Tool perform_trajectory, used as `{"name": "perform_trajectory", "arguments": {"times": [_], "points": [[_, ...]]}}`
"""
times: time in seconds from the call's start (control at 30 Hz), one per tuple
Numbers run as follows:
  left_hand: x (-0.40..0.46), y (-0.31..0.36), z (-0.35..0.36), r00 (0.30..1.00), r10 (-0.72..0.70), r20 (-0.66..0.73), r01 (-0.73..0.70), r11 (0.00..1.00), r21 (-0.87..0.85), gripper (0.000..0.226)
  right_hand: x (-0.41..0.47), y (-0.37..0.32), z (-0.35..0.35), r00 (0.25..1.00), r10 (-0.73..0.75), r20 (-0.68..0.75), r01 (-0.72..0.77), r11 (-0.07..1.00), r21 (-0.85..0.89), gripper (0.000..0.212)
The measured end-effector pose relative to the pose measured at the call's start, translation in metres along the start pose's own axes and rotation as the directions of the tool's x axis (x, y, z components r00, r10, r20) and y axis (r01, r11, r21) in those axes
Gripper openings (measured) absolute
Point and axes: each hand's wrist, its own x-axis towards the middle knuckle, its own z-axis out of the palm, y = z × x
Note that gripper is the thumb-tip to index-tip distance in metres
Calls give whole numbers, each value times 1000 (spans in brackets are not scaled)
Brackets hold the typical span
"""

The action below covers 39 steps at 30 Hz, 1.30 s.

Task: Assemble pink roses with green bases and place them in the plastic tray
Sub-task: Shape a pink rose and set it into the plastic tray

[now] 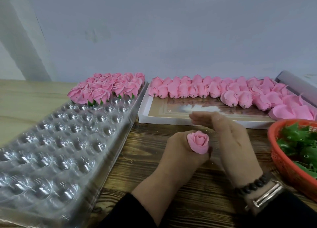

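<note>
Left hand (181, 152): small pink foam rose (198, 142) is gripped upright
Right hand (229, 138): grip wide, fingers held straight

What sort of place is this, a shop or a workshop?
Probably a small craft or packing workbench. A clear plastic tray of moulded cups is partly filled with finished pink roses, a white box holds rows of unfinished buds, and a red basket holds green bases.
</note>
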Motion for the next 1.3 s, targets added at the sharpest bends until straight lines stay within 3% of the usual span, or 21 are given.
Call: {"name": "perform_trajectory", "arguments": {"times": [0.13,0.23,0.27,0.4,0.5,0.6,0.7,0.8,0.87,0.93,1.13,1.23,1.3], "points": [[-1,-2,4,999,19,-29,-17,998,61,11,-9,-1,15,982,-143,121,175,931,-320,43],[2,2,7,999,49,1,-49,981,190,16,-9,0,17,981,-124,152,178,888,-425,34],[2,2,7,999,47,16,-50,972,231,18,-7,0,15,980,-100,171,166,888,-430,33],[2,3,4,989,-84,123,74,993,88,16,-5,-1,8,939,45,340,108,901,-419,34],[-1,3,2,979,-141,145,134,989,59,28,-7,-3,6,910,92,405,47,946,-321,29],[-2,6,-1,991,-78,112,78,997,6,32,-5,-1,6,966,9,260,23,993,-119,35],[1,6,-5,997,-78,23,79,995,-55,23,-2,1,5,997,41,68,-43,998,40,32],[0,-1,-1,999,-37,-1,37,999,30,16,-7,-1,10,995,-44,87,58,985,-160,29],[-1,-4,4,999,22,-23,-17,984,177,14,-10,-1,16,984,-108,145,151,932,-331,40],[-3,-5,7,991,70,-112,-53,986,155,21,-11,-1,19,977,-114,180,181,891,-417,41],[-3,0,12,996,74,-39,-68,989,134,42,-8,-4,12,956,-80,284,174,929,-327,43],[-2,-3,17,1000,13,8,-14,981,193,36,-8,-3,11,933,-65,354,192,922,-336,42],[0,-7,18,999,-33,-5,33,998,45,34,-9,-2,12,932,-80,353,201,925,-321,36]]}}
